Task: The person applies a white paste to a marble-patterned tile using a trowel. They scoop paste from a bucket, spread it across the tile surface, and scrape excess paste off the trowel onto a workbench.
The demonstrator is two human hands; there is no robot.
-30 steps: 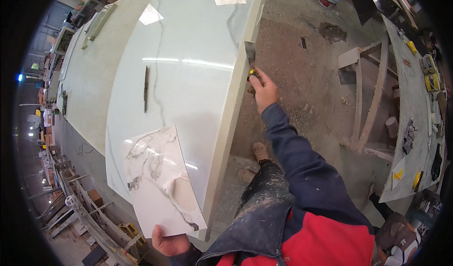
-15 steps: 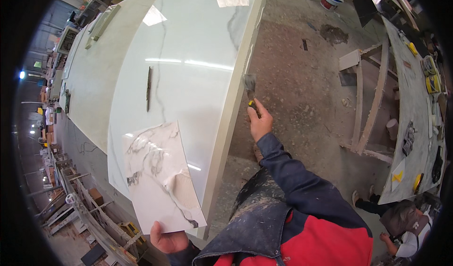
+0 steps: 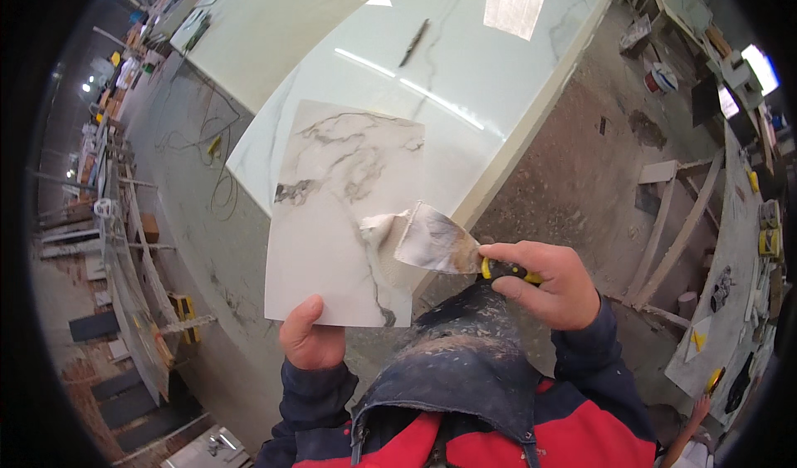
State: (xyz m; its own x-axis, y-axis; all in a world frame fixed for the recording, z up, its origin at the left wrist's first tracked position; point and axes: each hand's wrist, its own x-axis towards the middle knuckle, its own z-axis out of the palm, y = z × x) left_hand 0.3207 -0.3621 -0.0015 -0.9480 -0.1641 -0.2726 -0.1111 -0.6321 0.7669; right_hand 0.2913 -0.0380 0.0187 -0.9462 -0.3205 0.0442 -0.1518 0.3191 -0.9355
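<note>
My left hand (image 3: 312,335) grips the lower edge of a white marble-patterned tile (image 3: 320,260), thumb on top and fingers hidden beneath. A small heap of whitish paste (image 3: 376,224) lies on the tile, right of its middle. In my right hand (image 3: 552,281) is a putty knife (image 3: 440,242) with a black and yellow handle. Its broad, smeared blade points left over the tile's right side, by the paste; whether it touches the tile I cannot tell. Beyond the tile lies a large glossy white slab (image 3: 465,69) with grey veins and a pale, thick edge.
A thin dark strip (image 3: 413,43) lies on the slab. Behind it stands a second pale slab (image 3: 266,32). To the right are a wooden frame (image 3: 677,227) and a cluttered bench (image 3: 714,318); a bucket (image 3: 661,78) stands farther back. Cables (image 3: 217,148) trail across the floor at left.
My right hand has brought the putty knife from the slab's edge back to the tile's paste. The tile now appears higher and more upright in view, and the view has turned.
</note>
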